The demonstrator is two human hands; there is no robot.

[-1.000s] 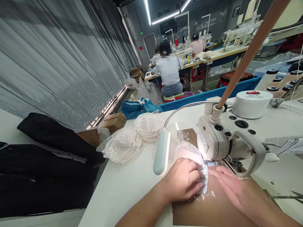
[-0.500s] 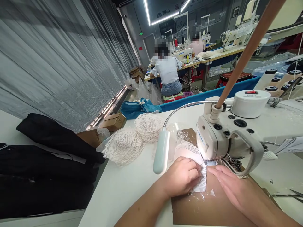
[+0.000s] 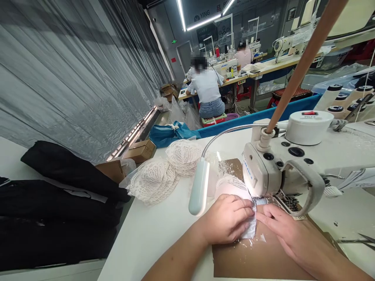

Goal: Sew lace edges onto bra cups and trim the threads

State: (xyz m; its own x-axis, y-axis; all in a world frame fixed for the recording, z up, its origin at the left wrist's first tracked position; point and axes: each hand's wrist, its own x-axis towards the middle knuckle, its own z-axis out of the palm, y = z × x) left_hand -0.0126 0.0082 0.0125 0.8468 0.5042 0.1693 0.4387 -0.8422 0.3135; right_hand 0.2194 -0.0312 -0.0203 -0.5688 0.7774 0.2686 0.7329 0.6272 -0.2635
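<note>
My left hand lies over a white lace piece with its fingers bent and pressed together, holding it against the brown board. The piece runs up to a lace-edged cup beside the head of a white sewing machine. My right hand rests on the board at the right edge of the lace, fingers mostly stretched out and thumb pointing to that edge. The needle area is partly hidden behind the machine head and my fingers.
Stacked lace cups lie on the white table left of a lamp on a bent metal neck. Scissors are at the right edge. Thread cones stand behind the machine. A seated co-worker is at another table.
My left fingers have shifted slightly right and forward over the lace. My right index finger has drawn back and bent, with the thumb now near the lace edge.
</note>
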